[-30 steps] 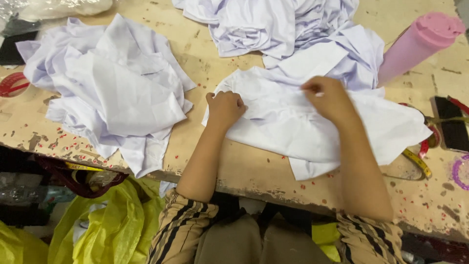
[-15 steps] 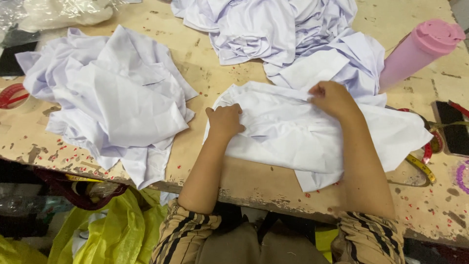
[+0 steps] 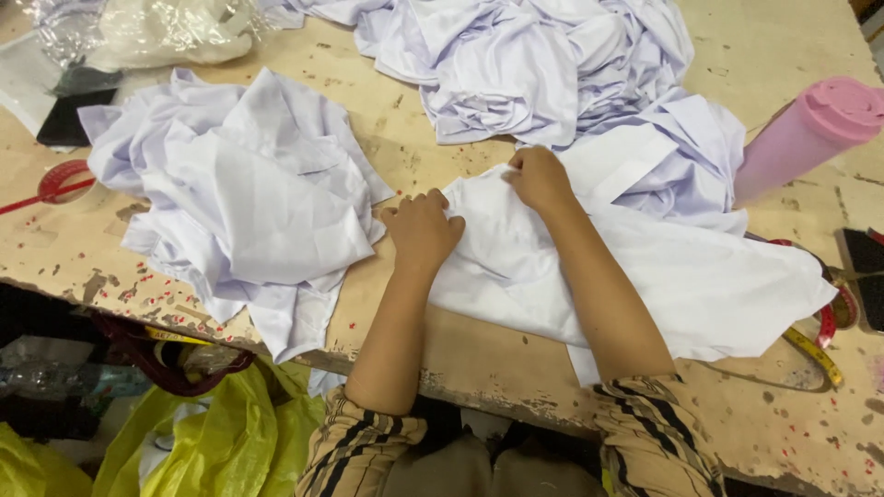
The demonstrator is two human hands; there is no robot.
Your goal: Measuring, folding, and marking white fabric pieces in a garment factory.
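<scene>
A white shirt [image 3: 700, 285] lies spread across the worn wooden table [image 3: 516, 359] in front of me. My left hand [image 3: 422, 228] is curled on the shirt's left edge, pinching the cloth. My right hand [image 3: 539, 178] grips the shirt's upper edge a little further back, its fingers closed around a fold. Both forearms reach out over the table's near edge, with striped sleeves at the elbows.
A pile of white garments [image 3: 249, 193] lies to the left, another heap [image 3: 543, 64] at the back. A pink bottle [image 3: 806, 138] lies at the right, with a yellow tape measure [image 3: 815, 354] and dark objects [image 3: 866, 276] near it. Red scissors [image 3: 55, 184] lie far left. Yellow bags [image 3: 212, 442] sit below.
My right hand has moved left along the shirt's top edge, closer to my left hand. The view has shifted a little to the right.
</scene>
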